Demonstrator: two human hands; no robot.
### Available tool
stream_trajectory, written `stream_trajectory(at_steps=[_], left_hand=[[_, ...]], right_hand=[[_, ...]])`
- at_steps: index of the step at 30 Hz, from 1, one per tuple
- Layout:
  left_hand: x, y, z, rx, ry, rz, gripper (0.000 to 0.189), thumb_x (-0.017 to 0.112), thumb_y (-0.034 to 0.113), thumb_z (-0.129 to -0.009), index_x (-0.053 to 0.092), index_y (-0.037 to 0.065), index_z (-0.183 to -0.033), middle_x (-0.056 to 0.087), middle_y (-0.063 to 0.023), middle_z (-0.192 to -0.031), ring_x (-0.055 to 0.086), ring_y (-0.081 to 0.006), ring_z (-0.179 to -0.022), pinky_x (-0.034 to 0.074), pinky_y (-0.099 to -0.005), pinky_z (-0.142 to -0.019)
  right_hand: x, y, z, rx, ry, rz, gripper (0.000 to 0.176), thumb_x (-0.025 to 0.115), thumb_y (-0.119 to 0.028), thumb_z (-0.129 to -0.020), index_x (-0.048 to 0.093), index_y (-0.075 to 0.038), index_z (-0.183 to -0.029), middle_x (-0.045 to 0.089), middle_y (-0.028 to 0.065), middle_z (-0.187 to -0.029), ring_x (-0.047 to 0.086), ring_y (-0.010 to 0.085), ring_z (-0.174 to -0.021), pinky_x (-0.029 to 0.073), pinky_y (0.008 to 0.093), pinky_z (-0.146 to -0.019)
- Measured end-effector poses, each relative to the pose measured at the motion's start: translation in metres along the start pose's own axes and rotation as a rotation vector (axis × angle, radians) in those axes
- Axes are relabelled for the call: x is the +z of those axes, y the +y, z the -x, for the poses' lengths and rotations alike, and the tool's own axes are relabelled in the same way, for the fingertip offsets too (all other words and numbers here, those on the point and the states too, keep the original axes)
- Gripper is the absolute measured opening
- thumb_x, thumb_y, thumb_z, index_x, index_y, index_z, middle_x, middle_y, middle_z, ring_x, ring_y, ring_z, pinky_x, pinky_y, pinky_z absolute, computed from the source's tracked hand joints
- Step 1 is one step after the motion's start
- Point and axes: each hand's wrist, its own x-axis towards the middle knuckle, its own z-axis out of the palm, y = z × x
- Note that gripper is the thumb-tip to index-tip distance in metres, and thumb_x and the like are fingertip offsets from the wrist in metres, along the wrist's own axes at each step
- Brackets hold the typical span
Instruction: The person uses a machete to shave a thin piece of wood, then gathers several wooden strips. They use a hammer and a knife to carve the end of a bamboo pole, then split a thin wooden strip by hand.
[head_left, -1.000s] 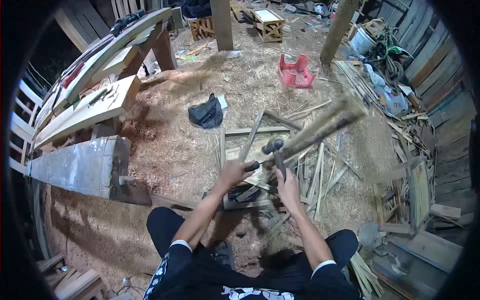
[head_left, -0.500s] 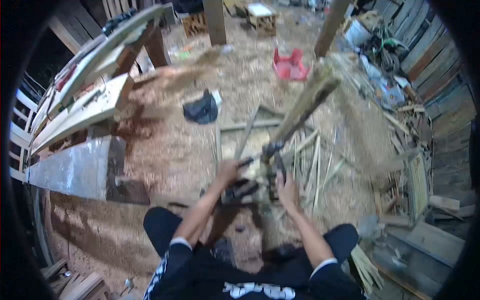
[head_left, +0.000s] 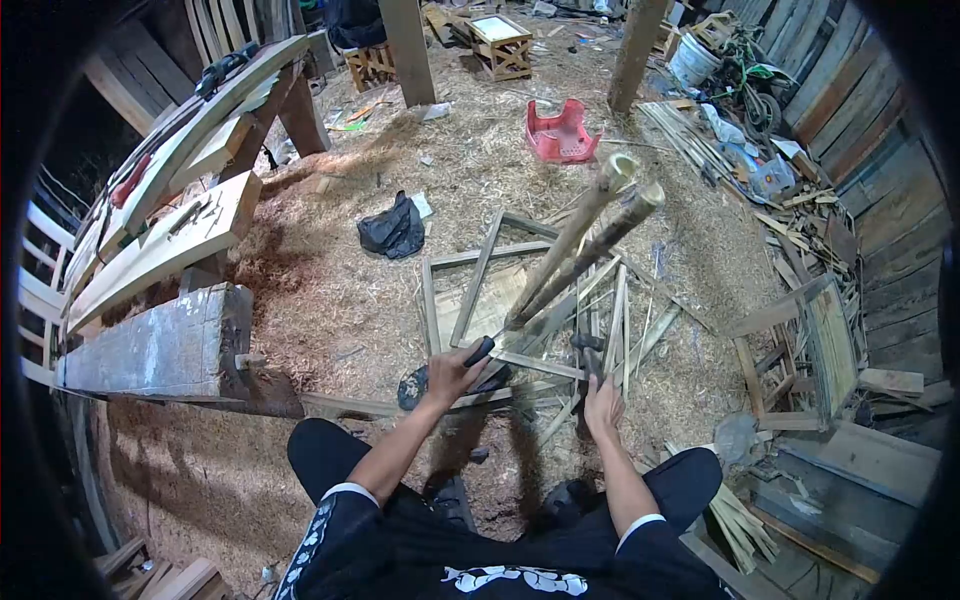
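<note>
My left hand (head_left: 452,380) is closed around the black handle of a knife (head_left: 479,350), whose blade end reaches the lower part of a bamboo pole (head_left: 560,265). The pole stands tilted, its upper part parted into two lengths that meet near the knife. In my right hand (head_left: 602,405) is a hammer (head_left: 590,350), its dark head up and just right of the bamboo. Beneath both hands, a wooden frame (head_left: 432,300) and several thin strips (head_left: 618,320) lie on the ground.
Shavings cover the floor. A black plastic bag (head_left: 393,228) and a red plastic stool (head_left: 562,132) lie ahead. Thick timber beams (head_left: 150,345) stand at the left. Scrap wood (head_left: 800,230) and a motorbike (head_left: 755,95) line the right wall.
The hammer has moved from against the bamboo near the knife to lower right, apart from it. The pole, blurred before, now shows two separate upper lengths.
</note>
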Motion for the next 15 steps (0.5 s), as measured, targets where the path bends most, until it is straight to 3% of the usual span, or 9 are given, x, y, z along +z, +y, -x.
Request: stream_trajectory(at_steps=[2, 3, 5, 7, 8, 10, 11, 12, 15], left_hand=[[0.0, 0.004, 0.006, -0.072, -0.07, 0.069, 0.037, 0.076, 0.023, -0.087, 0.071, 0.008, -0.121, 0.073, -0.0174, -0.089, 0.074, -0.0301, -0.075, 0.056, -0.0354, -0.064], [-0.002, 0.011, 0.009, -0.042, -0.025, 0.077, 0.037, 0.076, 0.023, -0.087, 0.071, 0.008, -0.121, 0.073, -0.0173, -0.088, 0.073, -0.0297, -0.074, 0.056, -0.0355, -0.063], [-0.002, 0.019, 0.014, -0.005, 0.02, 0.086, 0.037, 0.077, 0.023, -0.087, 0.071, 0.009, -0.12, 0.073, -0.0172, -0.087, 0.073, -0.0293, -0.073, 0.056, -0.0356, -0.063], [0.003, 0.024, 0.023, -0.048, 0.029, 0.059, 0.04, 0.076, 0.026, -0.086, 0.07, 0.013, -0.123, 0.074, -0.0151, -0.095, 0.072, -0.0317, -0.079, 0.057, -0.04, -0.068], [0.002, 0.031, 0.025, -0.042, 0.026, 0.06, 0.04, 0.076, 0.026, -0.086, 0.07, 0.013, -0.123, 0.074, -0.0151, -0.095, 0.072, -0.0317, -0.079, 0.057, -0.04, -0.068], [-0.007, 0.047, 0.023, -0.203, -0.035, -0.015, 0.037, 0.076, 0.028, -0.086, 0.072, 0.014, -0.12, 0.074, -0.0144, -0.1, 0.073, -0.0328, -0.083, 0.058, -0.0395, -0.07], [-0.003, 0.045, 0.026, -0.168, 0.018, -0.021, 0.033, 0.076, 0.031, -0.087, 0.074, 0.014, -0.116, 0.074, -0.0137, -0.097, 0.072, -0.0333, -0.082, 0.058, -0.0395, -0.07], [-0.006, 0.046, 0.024, -0.145, 0.031, -0.064, 0.038, 0.077, 0.036, -0.085, 0.074, 0.015, -0.117, 0.075, -0.0127, -0.088, 0.073, -0.0286, -0.074, 0.058, -0.0364, -0.068], [-0.026, 0.049, 0.012, -0.146, 0.012, -0.024, 0.039, 0.079, 0.033, -0.083, 0.074, 0.012, -0.115, 0.075, -0.013, -0.095, 0.074, -0.0293, -0.085, 0.057, -0.0368, -0.079]], right_hand=[[-0.007, -0.014, -0.008, 0.082, -0.065, -0.048, 0.044, 0.053, -0.037, -0.101, 0.056, 0.002, -0.121, 0.067, 0.0307, -0.092, 0.064, 0.0495, -0.089, 0.048, 0.0568, -0.078], [0.014, 0.0, -0.022, -0.228, 0.214, -0.051, 0.05, 0.056, -0.039, -0.099, 0.051, 0.002, -0.129, 0.067, 0.0286, -0.104, 0.065, 0.0449, -0.097, 0.049, 0.0524, -0.083], [-0.032, -0.059, -0.04, -0.476, 0.494, -0.097, 0.058, 0.062, -0.042, -0.097, 0.048, 0.002, -0.133, 0.066, 0.0217, -0.116, 0.064, 0.0359, -0.107, 0.048, 0.0455, -0.092], [-0.081, -0.12, -0.047, -0.551, 0.438, -0.653, 0.061, 0.07, -0.041, -0.093, 0.051, 0.002, -0.131, 0.065, 0.0149, -0.121, 0.063, 0.0292, -0.111, 0.046, 0.0419, -0.099], [-0.092, -0.133, -0.055, -0.548, 0.444, -0.652, 0.061, 0.07, -0.041, -0.093, 0.051, 0.002, -0.131, 0.065, 0.0149, -0.121, 0.063, 0.0292, -0.111, 0.046, 0.0419, -0.099], [-0.111, -0.152, -0.069, -0.316, 0.048, -0.883, 0.06, 0.075, -0.038, -0.09, 0.052, 0.001, -0.129, 0.065, 0.0138, -0.119, 0.062, 0.026, -0.114, 0.045, 0.0399, -0.103], [-0.117, -0.159, -0.07, -0.33, 0.055, -0.896, 0.06, 0.075, -0.038, -0.09, 0.052, 0.001, -0.129, 0.065, 0.0138, -0.119, 0.062, 0.026, -0.114, 0.045, 0.0399, -0.103], [-0.122, -0.166, -0.071, -0.419, 0.012, -0.905, 0.059, 0.077, -0.036, -0.089, 0.053, 0.001, -0.128, 0.065, 0.0136, -0.118, 0.062, 0.0246, -0.112, 0.047, 0.0387, -0.101], [-0.13, -0.185, -0.058, -0.557, -0.069, -0.877, 0.057, 0.079, -0.034, -0.087, 0.054, 0.001, -0.125, 0.065, 0.0134, -0.113, 0.063, 0.0239, -0.105, 0.049, 0.0379, -0.094]])
